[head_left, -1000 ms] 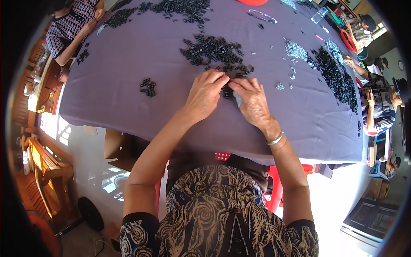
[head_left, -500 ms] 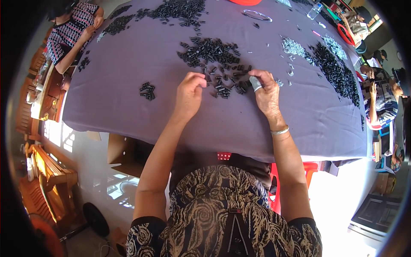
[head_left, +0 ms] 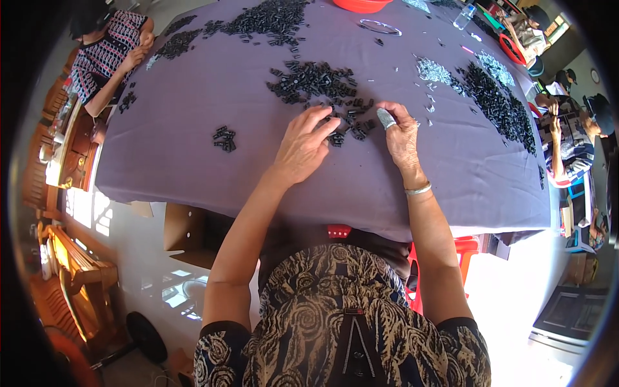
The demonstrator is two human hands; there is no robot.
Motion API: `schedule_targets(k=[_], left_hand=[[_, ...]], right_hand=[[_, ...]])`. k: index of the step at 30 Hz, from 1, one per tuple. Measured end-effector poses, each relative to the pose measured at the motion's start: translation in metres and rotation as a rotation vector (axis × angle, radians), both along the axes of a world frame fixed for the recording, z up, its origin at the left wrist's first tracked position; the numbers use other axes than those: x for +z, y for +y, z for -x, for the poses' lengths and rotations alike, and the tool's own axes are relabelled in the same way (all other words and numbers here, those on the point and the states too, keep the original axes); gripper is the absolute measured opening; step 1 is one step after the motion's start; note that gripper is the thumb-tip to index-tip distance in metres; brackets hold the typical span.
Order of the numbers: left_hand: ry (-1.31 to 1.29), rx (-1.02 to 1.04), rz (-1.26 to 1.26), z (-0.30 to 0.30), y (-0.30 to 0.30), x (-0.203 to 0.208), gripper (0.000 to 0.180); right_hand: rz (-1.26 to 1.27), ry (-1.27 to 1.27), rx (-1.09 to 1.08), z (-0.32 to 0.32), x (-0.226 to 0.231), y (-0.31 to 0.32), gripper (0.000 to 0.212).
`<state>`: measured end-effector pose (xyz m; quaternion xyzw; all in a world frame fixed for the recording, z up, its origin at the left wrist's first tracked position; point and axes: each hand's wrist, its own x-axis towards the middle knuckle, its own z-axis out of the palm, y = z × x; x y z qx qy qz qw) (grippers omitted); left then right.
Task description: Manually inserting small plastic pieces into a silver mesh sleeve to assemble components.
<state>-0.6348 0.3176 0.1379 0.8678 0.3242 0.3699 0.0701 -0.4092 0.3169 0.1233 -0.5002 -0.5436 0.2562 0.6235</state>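
A loose pile of small black cylindrical pieces (head_left: 316, 80) lies in front of me on the purple-grey tablecloth (head_left: 348, 187). Over its near edge reaches my left hand (head_left: 303, 143), fingers stretched and apart, the tips touching or just above the scattered pieces. My right hand (head_left: 402, 137) hovers at the pile's right side with its fingers curled against the thumb, which has a silvery wrap. Whatever it may pinch is hidden or too small to name. A little cluster of black pieces (head_left: 224, 138) sits apart to the left.
Farther back are a larger black heap (head_left: 267, 22), a red basin (head_left: 362, 5) and a clear ring (head_left: 380, 27). To the right lie small silvery parts (head_left: 433, 69) beside a long black heap (head_left: 500, 103). A bottle (head_left: 464, 17) stands far right. Other people sit around the table.
My left hand has moved right and over the near pieces, going from curled fingers to spread ones. The right hand stays nearly in place, still curled.
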Motion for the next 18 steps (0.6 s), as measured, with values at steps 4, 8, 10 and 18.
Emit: schedule_targets(k=[4,8,10,18], left_hand=[[0.100,0.058,-0.037,0.002,0.000,-0.006,0.039],[-0.055,0.070,0.061,0.005,-0.003,-0.003,0.032],[-0.050,0.155,0.040,0.007,-0.002,-0.008,0.029],[-0.178,0.187,0.130,0.012,0.002,-0.011,0.023]], right_hand=[[0.050,-0.007,-0.010,0.001,0.003,-0.002,0.011],[0.067,0.012,-0.029,-0.003,-0.002,-0.001,0.009],[0.083,-0.011,-0.042,-0.001,-0.001,-0.001,0.009],[0.079,0.129,0.016,-0.005,0.001,-0.001,0.009]])
